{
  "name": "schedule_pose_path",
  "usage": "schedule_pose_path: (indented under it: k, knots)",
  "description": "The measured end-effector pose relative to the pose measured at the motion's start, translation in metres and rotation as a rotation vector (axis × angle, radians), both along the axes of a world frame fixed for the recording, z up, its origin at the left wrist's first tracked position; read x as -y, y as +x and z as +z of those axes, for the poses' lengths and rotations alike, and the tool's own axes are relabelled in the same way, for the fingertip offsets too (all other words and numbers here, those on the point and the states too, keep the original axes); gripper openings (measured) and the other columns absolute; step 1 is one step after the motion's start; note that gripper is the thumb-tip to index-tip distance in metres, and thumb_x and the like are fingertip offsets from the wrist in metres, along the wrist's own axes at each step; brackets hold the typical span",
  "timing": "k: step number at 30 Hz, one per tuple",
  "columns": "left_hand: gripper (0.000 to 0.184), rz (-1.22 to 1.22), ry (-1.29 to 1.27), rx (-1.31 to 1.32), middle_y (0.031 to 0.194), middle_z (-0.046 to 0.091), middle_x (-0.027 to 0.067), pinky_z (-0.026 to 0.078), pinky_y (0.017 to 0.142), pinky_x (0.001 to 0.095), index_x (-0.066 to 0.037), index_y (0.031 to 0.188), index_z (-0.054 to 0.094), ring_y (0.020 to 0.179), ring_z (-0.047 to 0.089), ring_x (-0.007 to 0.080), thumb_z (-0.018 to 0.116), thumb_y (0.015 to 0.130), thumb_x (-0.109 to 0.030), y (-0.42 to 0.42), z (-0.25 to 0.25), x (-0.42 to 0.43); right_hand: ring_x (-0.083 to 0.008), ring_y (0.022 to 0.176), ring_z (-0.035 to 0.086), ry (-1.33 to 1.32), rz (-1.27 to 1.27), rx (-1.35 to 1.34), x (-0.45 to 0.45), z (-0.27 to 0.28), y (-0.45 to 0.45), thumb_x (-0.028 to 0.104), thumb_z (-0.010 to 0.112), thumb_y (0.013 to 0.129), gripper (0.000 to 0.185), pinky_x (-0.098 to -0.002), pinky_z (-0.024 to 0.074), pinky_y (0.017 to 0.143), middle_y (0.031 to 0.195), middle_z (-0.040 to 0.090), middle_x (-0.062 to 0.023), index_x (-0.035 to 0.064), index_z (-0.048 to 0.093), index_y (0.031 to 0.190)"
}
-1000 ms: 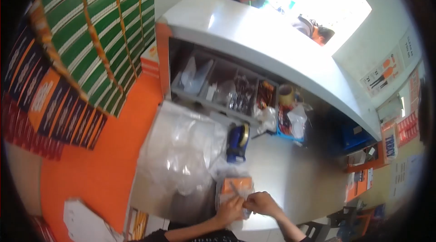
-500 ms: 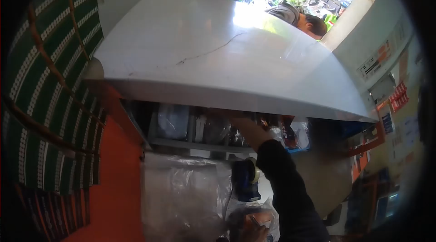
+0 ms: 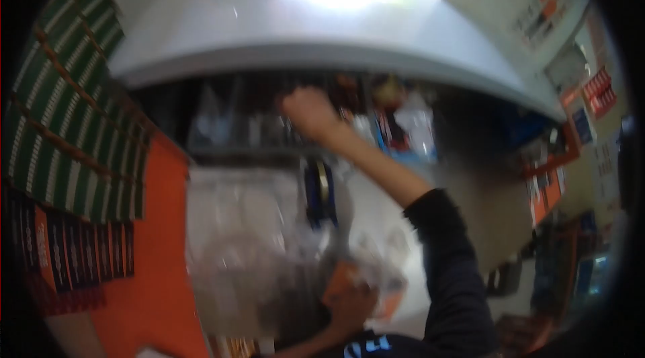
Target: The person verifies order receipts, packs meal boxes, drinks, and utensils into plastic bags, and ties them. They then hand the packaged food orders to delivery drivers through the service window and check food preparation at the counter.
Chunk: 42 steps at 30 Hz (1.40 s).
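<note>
My right hand (image 3: 309, 112) reaches into the open shelf under the raised white counter. Its fingers look curled in, and blur hides whatever they hold. Small clear bags and packets lie in the shelf's compartments around it. Lower down, my left hand (image 3: 354, 305) is closed over an orange and white packet (image 3: 341, 279) on the work surface; what its fingers grip cannot be made out. A blue tape dispenser (image 3: 320, 193) with a roll of tape stands between the two hands. Clear plastic sheeting (image 3: 235, 213) lies to the left of the dispenser.
The white counter top (image 3: 228, 18) overhangs the shelf. An orange panel (image 3: 164, 196) and green, white-patterned hanging strips (image 3: 80, 109) are at left. Items in blue and clear packaging (image 3: 410, 133) sit right of my right hand. People are partly visible beyond the counter.
The view has tilted down, showing more of the shelf and work surface. My right hand, hidden under the counter's edge before, now shows. My left hand is more fully in view.
</note>
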<state>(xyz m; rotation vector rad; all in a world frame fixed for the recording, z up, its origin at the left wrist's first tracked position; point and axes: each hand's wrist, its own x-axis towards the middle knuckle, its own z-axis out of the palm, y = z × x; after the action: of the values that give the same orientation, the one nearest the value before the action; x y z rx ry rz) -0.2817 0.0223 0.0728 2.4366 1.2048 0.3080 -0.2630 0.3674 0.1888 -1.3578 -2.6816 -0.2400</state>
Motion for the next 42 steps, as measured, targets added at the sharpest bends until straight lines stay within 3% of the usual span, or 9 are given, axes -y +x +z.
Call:
schedule_pose_path:
  k: [4,6,9,12,18,20,26,30,42]
  knots:
    - [0.011,0.295,0.241,0.374,0.075,0.058,0.0082,0.046,0.057,0.0364,-0.005,0.078,0.057,0.065,0.057,0.0259,0.059,0.075,-0.016,0.013,-0.013,0.004,-0.0237,0.059,0.061,0.061,-0.039,-0.305,0.168,0.044,0.132,0.015,0.066,0.073,0.008,-0.0333,0.0484,0.057,0.068,0.062,-0.0102,0.0082,0.065,0.078]
    - [0.012,0.296,0.01,0.422,0.073,0.058,0.0094,0.045,0.058,0.036,-0.004,0.077,0.058,0.064,0.057,0.0255,0.061,0.075,-0.016,0.011,-0.008,0.002,-0.0168,0.058,0.063,-0.216,-0.256,-0.377,0.26,0.054,0.187,0.009,0.07,0.069,0.009,-0.0293,0.0491,0.054,0.067,0.064,-0.007,0.0076,0.066,0.077]
    - [0.016,0.335,-0.371,0.504,0.067,0.057,0.0118,0.044,0.063,0.0388,0.0,0.073,0.058,0.061,0.055,0.0274,0.065,0.075,-0.014,0.011,-0.01,-0.009,-0.021,0.063,0.064,-0.832,-0.403,-0.569,0.368,-0.002,0.211,0.012,0.068,0.073,0.012,-0.0292,0.0509,0.06,0.075,0.066,-0.0086,0.0065,0.068,0.084]
    - [0.026,0.283,-0.464,0.495,0.062,0.056,0.0113,0.044,0.063,0.0395,0.003,0.068,0.058,0.06,0.054,0.0276,0.067,0.076,-0.019,0.009,0.003,-0.009,-0.0202,0.056,0.061,-0.555,-0.442,-0.908,0.423,-0.079,0.15,0.011,0.069,0.073,0.011,-0.029,0.048,0.053,0.068,0.065,-0.0084,0.0034,0.068,0.081]
    - [0.031,0.325,0.338,0.174,0.077,0.062,0.0157,0.045,0.062,0.0358,0.0,0.087,0.061,0.069,0.059,0.0285,0.068,0.076,-0.028,0.017,0.004,0.009,-0.0189,0.045,0.054,0.188,-0.916,-1.139,0.413,-0.167,0.061,0.007,0.073,0.066,0.021,-0.0278,0.0407,0.043,0.056,0.057,-0.0083,0.0042,0.054,0.06]
    - [0.026,0.497,-0.512,0.261,0.082,0.063,0.0116,0.046,0.066,0.0321,-0.001,0.093,0.061,0.073,0.059,0.0231,0.065,0.08,-0.023,0.01,-0.003,0.014,-0.0173,0.045,0.055,0.123,-0.918,-1.137,0.419,-0.15,0.064,0.007,0.072,0.067,0.014,-0.0263,0.0418,0.044,0.058,0.059,-0.008,0.003,0.059,0.065]
    - [0.017,0.575,-0.908,0.575,0.084,0.061,0.001,0.043,0.065,0.0216,0.0,0.097,0.061,0.074,0.053,0.0071,0.06,0.083,-0.011,0.008,0.008,-0.001,-0.01,0.052,0.058,-0.432,-1.051,-1.814,0.409,-0.131,0.1,0.005,0.066,0.077,0.009,-0.0214,0.044,0.046,0.07,0.065,-0.006,-0.0018,0.064,0.082]
    - [0.015,0.577,-0.899,0.587,0.081,0.059,0.001,0.042,0.063,0.0196,-0.001,0.096,0.061,0.071,0.052,0.0058,0.06,0.083,-0.01,0.007,0.003,0.007,-0.0085,0.051,0.055,-0.583,-1.051,-2.109,0.393,-0.119,0.105,0.008,0.065,0.08,0.012,-0.0193,0.0404,0.044,0.072,0.065,-0.005,-0.001,0.065,0.088]
    - [0.013,0.543,-0.872,0.783,0.065,0.055,-0.0027,0.032,0.043,0.0188,-0.004,0.094,0.065,0.05,0.045,0.0035,0.062,0.083,-0.01,0.007,-0.006,0.01,-0.0072,0.057,0.053,-0.541,-0.918,-1.796,0.4,-0.127,0.104,0.01,0.064,0.081,0.015,-0.0215,0.0411,0.05,0.075,0.064,-0.0051,0.0009,0.067,0.092]
